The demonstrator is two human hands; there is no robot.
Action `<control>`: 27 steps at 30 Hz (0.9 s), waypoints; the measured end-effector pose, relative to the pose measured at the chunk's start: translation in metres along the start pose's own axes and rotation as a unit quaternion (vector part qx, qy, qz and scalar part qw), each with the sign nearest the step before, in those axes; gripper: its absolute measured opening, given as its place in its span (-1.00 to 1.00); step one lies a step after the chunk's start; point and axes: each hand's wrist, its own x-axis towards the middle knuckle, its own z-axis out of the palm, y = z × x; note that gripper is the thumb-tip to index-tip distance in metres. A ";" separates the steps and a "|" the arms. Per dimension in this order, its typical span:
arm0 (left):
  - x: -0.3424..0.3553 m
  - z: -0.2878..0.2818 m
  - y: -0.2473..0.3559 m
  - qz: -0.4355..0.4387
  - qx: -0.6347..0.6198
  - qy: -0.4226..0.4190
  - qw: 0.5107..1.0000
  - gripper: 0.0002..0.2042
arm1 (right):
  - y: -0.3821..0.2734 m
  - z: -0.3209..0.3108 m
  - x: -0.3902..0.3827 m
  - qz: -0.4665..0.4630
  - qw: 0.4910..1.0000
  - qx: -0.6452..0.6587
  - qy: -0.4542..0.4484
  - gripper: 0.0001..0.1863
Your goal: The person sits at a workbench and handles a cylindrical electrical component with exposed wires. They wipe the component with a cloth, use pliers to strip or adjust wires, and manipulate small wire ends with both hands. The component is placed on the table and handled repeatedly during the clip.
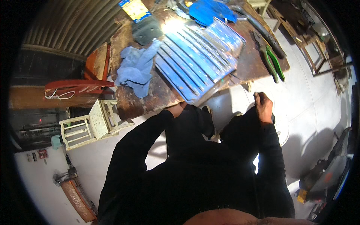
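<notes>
A blue, paint-worn metal panel with long ridges (191, 62) lies at the near edge of the wooden table (150, 103), its near corner jutting past that edge. My left hand (177, 110) is at that corner, its fingers hidden beneath the panel and table edge. Over my right knee, apart from the table, my right hand (264, 106) is closed, fingers curled in; what they hold, if anything, is hidden. Pliers with green handles (275, 65) lie on the table's right side. Left of the panel is a crumpled light-blue cloth (135, 69).
A dark metal plate (147, 30), a yellow-and-blue packet (135, 10) and a bright blue cloth (213, 12) lie toward the table's far side. On the left stand a small cream wooden chair (98, 120) and a red curved piece (80, 86). A wooden frame (318, 56) stands far right.
</notes>
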 end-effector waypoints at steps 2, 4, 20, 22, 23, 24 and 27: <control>-0.002 -0.005 -0.003 0.057 0.166 -0.017 0.984 -0.50 | 0.003 -0.001 0.000 0.003 1.000 0.012 0.008 -0.69; -0.002 -0.013 0.002 0.070 0.267 -0.007 0.961 -0.47 | 0.014 -0.007 0.000 0.029 0.999 0.023 0.015 -0.64; -0.010 -0.049 0.049 0.019 0.120 0.097 0.988 -0.53 | 0.179 -0.182 -0.085 0.230 0.914 0.203 0.268 -0.63; -0.011 -0.048 0.051 0.026 0.119 0.105 0.987 -0.51 | 0.193 -0.165 -0.077 0.263 0.933 0.149 0.197 -0.63; -0.013 -0.047 0.053 0.032 0.126 0.114 0.985 -0.50 | 0.199 -0.154 -0.074 0.238 0.949 0.120 0.169 -0.62; -0.016 -0.047 0.056 0.041 0.132 0.109 0.984 -0.47 | 0.203 -0.143 -0.071 0.236 0.958 0.082 0.142 -0.61; -0.032 -0.044 0.067 0.112 0.217 0.126 0.962 -0.44 | 0.209 -0.099 -0.066 0.170 0.982 0.008 0.081 -0.62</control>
